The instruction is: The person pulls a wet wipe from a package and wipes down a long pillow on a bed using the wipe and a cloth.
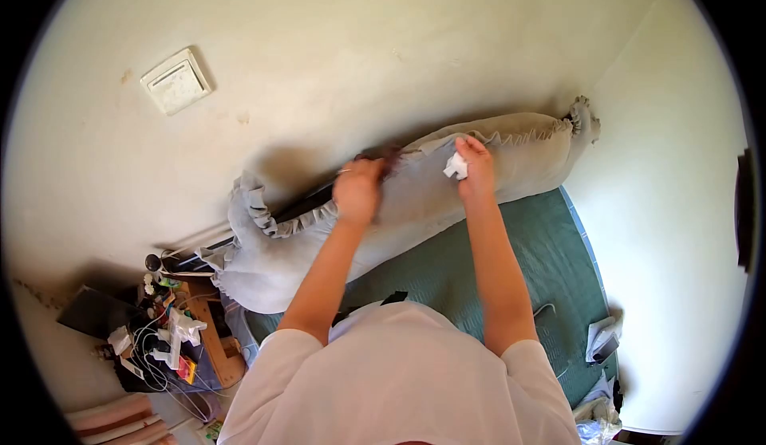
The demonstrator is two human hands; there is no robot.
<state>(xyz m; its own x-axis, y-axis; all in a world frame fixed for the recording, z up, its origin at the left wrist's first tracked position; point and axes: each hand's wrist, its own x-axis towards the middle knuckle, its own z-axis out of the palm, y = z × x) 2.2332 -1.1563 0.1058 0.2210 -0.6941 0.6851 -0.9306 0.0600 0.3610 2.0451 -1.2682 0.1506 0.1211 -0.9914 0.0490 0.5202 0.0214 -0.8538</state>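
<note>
A grey fabric headboard cover [415, 198] with gathered, ruffled edges lies over a long headboard against the wall. Its upper edge is pulled back at the left, where part of the dark headboard [307, 200] shows. My left hand [359, 190], wearing a ring, is at the cover's upper edge near the middle. Motion smears its fingers, and a dark reddish-brown blurred thing [389, 160] is beside them. My right hand [476, 167] is closed, its fingertips at the cover's top edge. In it is a small white crumpled piece [456, 166], perhaps tissue or plastic.
A green bed surface [519, 242] stretches below the headboard. At the left, a cluttered wooden stand [214, 329] holds cables, a white power strip [169, 349] and small items. A light switch [176, 82] is on the wall. Bags [598, 413] lie at lower right.
</note>
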